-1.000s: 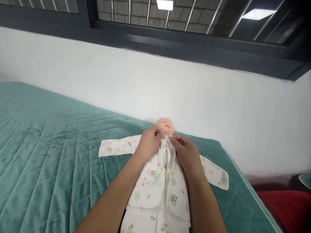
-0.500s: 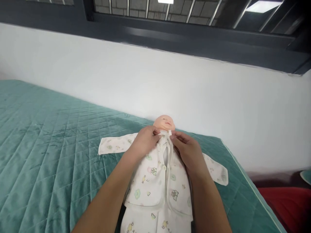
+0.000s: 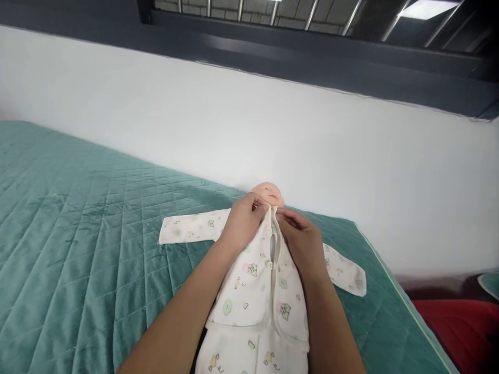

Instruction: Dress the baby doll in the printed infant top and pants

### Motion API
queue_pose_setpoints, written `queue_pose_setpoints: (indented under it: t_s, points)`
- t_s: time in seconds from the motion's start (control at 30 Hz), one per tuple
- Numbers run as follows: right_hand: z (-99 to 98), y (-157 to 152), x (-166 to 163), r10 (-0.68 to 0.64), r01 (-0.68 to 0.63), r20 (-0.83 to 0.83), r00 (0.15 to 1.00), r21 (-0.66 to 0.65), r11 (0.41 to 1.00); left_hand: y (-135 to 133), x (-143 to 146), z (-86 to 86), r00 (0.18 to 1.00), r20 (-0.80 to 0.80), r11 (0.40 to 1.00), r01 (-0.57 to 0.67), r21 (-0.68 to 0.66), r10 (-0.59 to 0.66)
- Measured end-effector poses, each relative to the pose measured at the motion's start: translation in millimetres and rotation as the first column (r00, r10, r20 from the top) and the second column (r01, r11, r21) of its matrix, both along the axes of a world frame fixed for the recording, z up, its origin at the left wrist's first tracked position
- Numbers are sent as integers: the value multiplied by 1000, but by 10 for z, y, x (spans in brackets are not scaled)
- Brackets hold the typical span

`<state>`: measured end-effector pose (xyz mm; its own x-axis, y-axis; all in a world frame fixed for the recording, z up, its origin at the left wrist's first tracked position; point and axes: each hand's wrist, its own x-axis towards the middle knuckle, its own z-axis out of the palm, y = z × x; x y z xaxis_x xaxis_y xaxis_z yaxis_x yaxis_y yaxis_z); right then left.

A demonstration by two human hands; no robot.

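A baby doll point(image 3: 268, 192) lies on its back, its head towards the wall. It wears a white printed baby jacket point(image 3: 237, 291) over white printed trousers point(image 3: 234, 353). My left hand point(image 3: 246, 218) pinches the jacket's left collar edge just below the doll's chin. My right hand point(image 3: 300, 236) grips the opposite collar edge, close beside it. The two edges nearly meet at the neck. A gap shows lower down the front, above a fastened-looking button point(image 3: 268, 265). Both sleeves lie spread out sideways, and the doll's arms do not show.
A green quilted cover point(image 3: 97, 234) lies under the doll. Behind it rises a white wall point(image 3: 234, 135), with a dark-framed barred window point(image 3: 292, 47) above. Past the right edge of the cover is a red surface point(image 3: 456, 332).
My left hand has moved a little up and to the right with its collar edge, bringing it closer to the right one. The view has tilted slightly.
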<state>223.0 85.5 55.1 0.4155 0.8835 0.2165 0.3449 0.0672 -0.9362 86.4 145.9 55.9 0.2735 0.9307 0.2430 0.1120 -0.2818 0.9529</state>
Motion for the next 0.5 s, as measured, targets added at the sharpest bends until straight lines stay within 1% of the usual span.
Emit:
queue_pose_setpoints:
  t_s: [0.07, 0.2, 0.33, 0.5]
  points:
    - [-14, -4, 11, 4, -3, -44, 999, 22, 1000, -19, 27, -4, 1000, -5, 1000, 1, 16, -1]
    - [-18, -11, 12, 20, -20, -105, 994, 1, 1000, -24, 34, -17, 998, -9, 998, 55, 12, -55]
    - [-17, -6, 5, 20, -22, -95, 995, -20, 1000, -14, 15, -8, 997, 16, 997, 78, -18, -77]
    - [-18, -1, -2, -15, 13, -69, 997, -33, 999, -6, -6, -10, 994, 20, 993, 106, -52, -105]
